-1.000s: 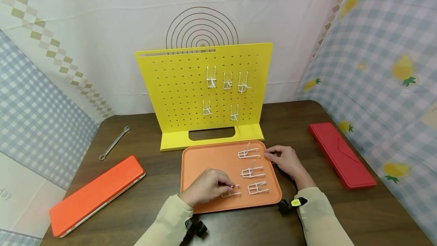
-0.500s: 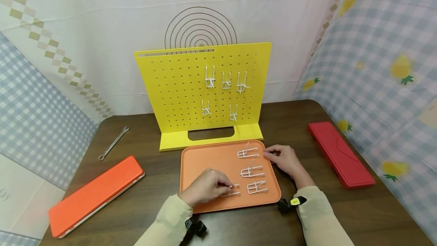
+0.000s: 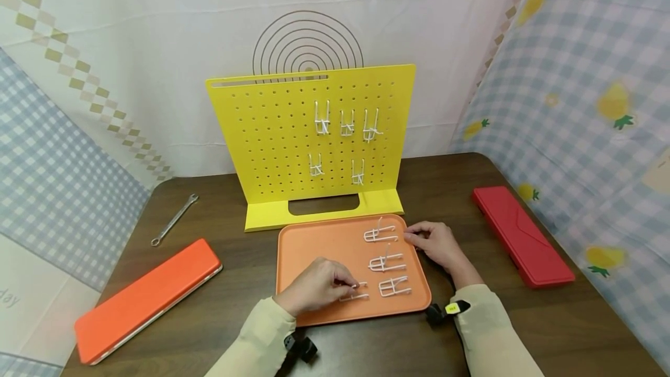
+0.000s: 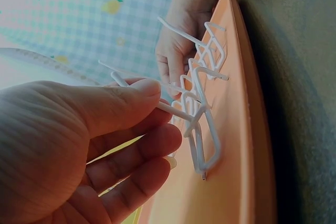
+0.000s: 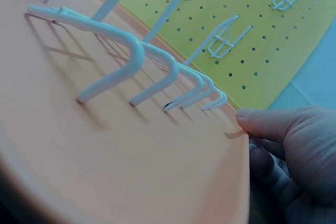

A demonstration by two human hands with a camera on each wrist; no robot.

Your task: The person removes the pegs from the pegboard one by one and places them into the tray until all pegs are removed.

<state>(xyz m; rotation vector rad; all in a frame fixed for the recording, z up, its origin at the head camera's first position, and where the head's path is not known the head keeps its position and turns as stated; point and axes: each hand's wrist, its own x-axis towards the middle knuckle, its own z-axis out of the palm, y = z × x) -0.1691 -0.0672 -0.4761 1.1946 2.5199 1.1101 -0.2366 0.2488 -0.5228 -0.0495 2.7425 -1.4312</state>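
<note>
In the head view, an orange tray [image 3: 314, 243] lies on the table with several white wire pegboard hooks on it. My left hand [image 3: 316, 287] pinches the prong of one pegboard hook [image 4: 207, 135] between thumb and index finger, its other fingers loosely bent. That hook's frame rests on the tray at the front middle, partly hidden by the hand in the head view. At the tray's right edge, my right hand [image 3: 437, 243] grips the rim, thumb on top and fingers below. Three more hooks [image 3: 387, 263] lie in a column on the tray's right side.
Behind the tray stands a yellow pegboard [image 3: 277, 150] with several white hooks hung on it. A wrench [image 3: 175, 220] and an orange case [image 3: 149, 301] lie to the left. To the right is a red case [image 3: 523, 237]. Patterned cloth encloses the table's back and sides.
</note>
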